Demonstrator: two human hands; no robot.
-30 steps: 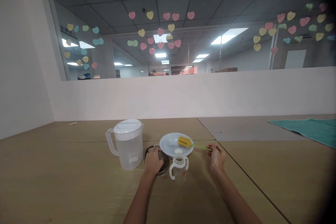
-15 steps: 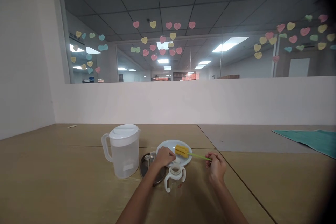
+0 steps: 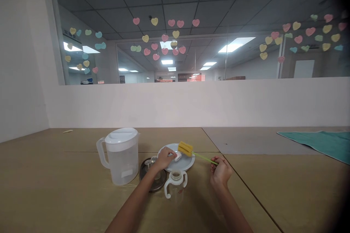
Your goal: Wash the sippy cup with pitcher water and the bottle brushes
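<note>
My left hand (image 3: 165, 157) is closed in a pinch on a small white round piece (image 3: 177, 157), which looks like a cap, over the white plate (image 3: 188, 164). In my right hand (image 3: 221, 171) is the thin green handle of a bottle brush; its yellow sponge head (image 3: 185, 148) is above the plate's far right part. Just in front of the plate a clear baby bottle (image 3: 176, 188) with a white two-handled collar stands upright, its mouth uncovered. Beneath my left forearm a dark round tray (image 3: 142, 178) carries small clear pieces, partly hidden by the arm.
A translucent lidded pitcher (image 3: 122, 164) stands left of the tray. A teal cloth (image 3: 322, 143) lies at the far right of the table. Behind the table rises a low white wall (image 3: 191, 105) with a window above it, dotted with heart-shaped notes.
The white piece, previously low over the plate by my left fingers, is now higher in their pinch. The brush head has risen slightly. The whole view has shifted a little.
</note>
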